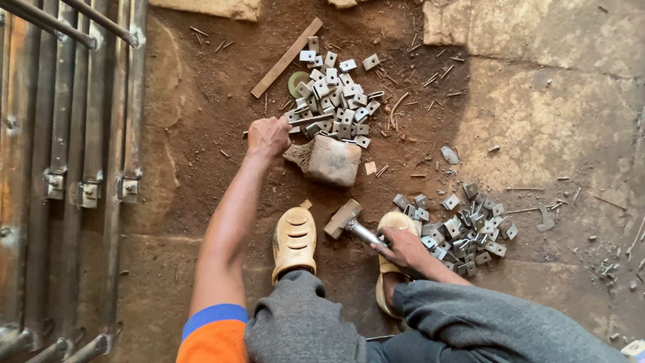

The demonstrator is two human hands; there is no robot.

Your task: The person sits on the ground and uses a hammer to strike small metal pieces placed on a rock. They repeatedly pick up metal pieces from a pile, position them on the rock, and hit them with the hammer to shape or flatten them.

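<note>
I squat over dusty ground. My left hand [268, 136] is stretched forward, closed at the near edge of a far pile of small flat metal brackets [334, 101], beside a stone block [331, 160]; whether it grips a piece cannot be made out. My right hand [402, 249] holds the metal handle of a hammer [344, 218], whose head rests low between my two tan clogs [293, 240]. A second pile of metal brackets [465, 230] lies just right of my right hand.
Welded metal bars with hinges [87, 181] lie along the left. A wooden strip [287, 57] and a green ring [297, 81] sit by the far pile. Nails and scraps litter the dirt. Pale stone slabs [557, 101] cover the right side.
</note>
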